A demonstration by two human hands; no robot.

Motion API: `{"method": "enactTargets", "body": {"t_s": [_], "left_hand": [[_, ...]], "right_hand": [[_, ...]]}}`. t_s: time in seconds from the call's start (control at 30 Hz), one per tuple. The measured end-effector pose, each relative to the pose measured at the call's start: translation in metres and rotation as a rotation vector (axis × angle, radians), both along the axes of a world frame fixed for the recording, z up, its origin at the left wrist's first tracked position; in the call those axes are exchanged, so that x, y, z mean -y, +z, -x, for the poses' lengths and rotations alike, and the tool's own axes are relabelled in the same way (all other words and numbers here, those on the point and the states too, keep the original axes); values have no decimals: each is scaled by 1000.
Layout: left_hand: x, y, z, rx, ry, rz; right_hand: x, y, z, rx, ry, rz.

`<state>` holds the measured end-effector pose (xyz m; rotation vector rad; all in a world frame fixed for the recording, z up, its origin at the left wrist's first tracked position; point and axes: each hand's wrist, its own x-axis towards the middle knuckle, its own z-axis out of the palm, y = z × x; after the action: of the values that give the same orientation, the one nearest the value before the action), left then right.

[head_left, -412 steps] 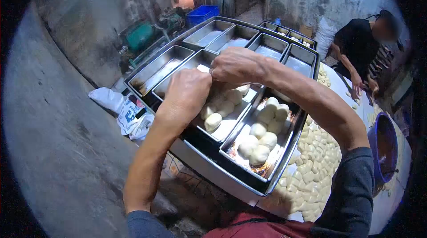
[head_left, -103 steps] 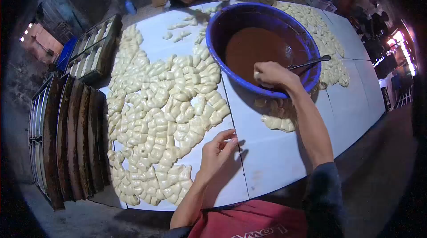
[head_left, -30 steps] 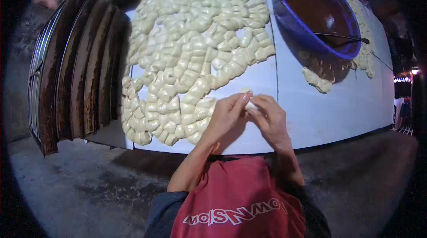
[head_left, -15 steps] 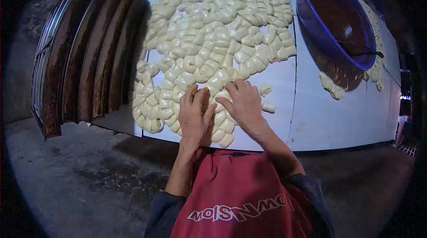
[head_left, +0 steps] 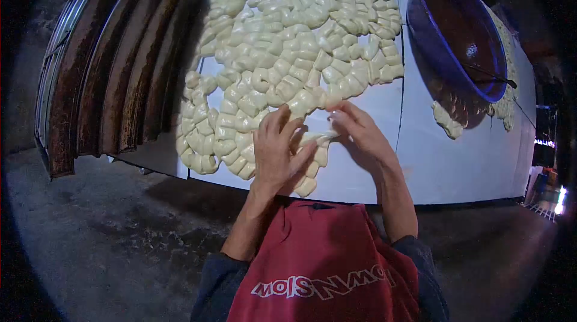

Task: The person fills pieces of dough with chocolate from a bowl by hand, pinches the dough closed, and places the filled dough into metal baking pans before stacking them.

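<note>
Many glossy, pale pieces of dough (head_left: 288, 39) lie packed together in rows on the white table. Near the front edge, a thin piece of dough (head_left: 321, 136) stretches between my two hands. My left hand (head_left: 277, 150) holds its left end between thumb and bent fingers, over the neighbouring pieces. At the right end, my right hand (head_left: 363, 134) has its fingers curled, closed on the dough; the fingertips are partly hidden. Below the stretched piece, a short row of dough pieces (head_left: 308, 185) reaches toward the table edge.
A large blue basin (head_left: 502, 75) of brown liquid stands on the white table (head_left: 463, 171) at right, with a thin dark handle in it. More dough (head_left: 448, 120) lies around it. Rusty, dark metal trays (head_left: 129, 69) stand in a rack at left.
My right hand has moved to the right, away from my left hand, drawing out the dough between them. The small loose bits by my right hand no longer show.
</note>
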<state>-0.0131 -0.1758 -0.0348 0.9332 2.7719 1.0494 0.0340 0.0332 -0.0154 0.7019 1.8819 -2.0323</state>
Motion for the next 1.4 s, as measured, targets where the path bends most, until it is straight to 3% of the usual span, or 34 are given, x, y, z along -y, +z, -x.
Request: {"method": "enactTargets", "body": {"t_s": [0.07,0.17,0.27,0.3,0.53,0.57,0.67,0.7,0.8,0.83,0.87,0.93,0.97,1.03,1.13,1.2,1.23,1.4], "left_hand": [[-8,6,-1,0,-34,18],[-15,-1,-1,1,-74,14],[-21,-2,-2,8,-110,-15],[-23,-3,-1,14,-123,-21],[-40,-3,-8,-38,-130,1],[-42,-5,-7,-55,-150,6],[-46,-13,-8,-64,-160,-37],[-45,-14,-9,-53,-160,-55],[-42,-16,-7,-69,-125,-43],[-43,-14,-5,-59,-103,-20],[-43,-12,-4,-48,-81,2],[-38,-10,2,62,-135,26],[-40,-6,6,148,-162,23],[-47,6,15,417,-200,-83],[-70,29,16,286,-281,-300],[-84,41,7,929,-125,-434],[-89,47,9,828,-176,-413],[-106,16,0,835,-140,-480]], "right_hand": [[-4,3,-5,-218,266,-480],[-12,-6,-7,-483,420,-769],[-9,9,-9,-318,418,-727],[-2,7,-11,-401,269,-697],[-9,13,-11,-286,322,-670],[-12,-2,-13,-406,287,-706],[-9,10,-16,-217,198,-348],[-8,10,-19,-86,55,-77],[-20,20,-30,-108,-109,328],[-29,21,-33,-266,-127,477],[-39,15,-37,-387,-127,505],[-40,32,-39,-313,-341,473],[-47,27,-40,-386,-303,586],[-46,20,-39,-302,-325,538],[-38,23,-39,-166,-338,506],[-39,11,-38,-278,-221,416],[-37,14,-40,-236,-290,381],[-55,11,-53,-193,-310,-22]]}}
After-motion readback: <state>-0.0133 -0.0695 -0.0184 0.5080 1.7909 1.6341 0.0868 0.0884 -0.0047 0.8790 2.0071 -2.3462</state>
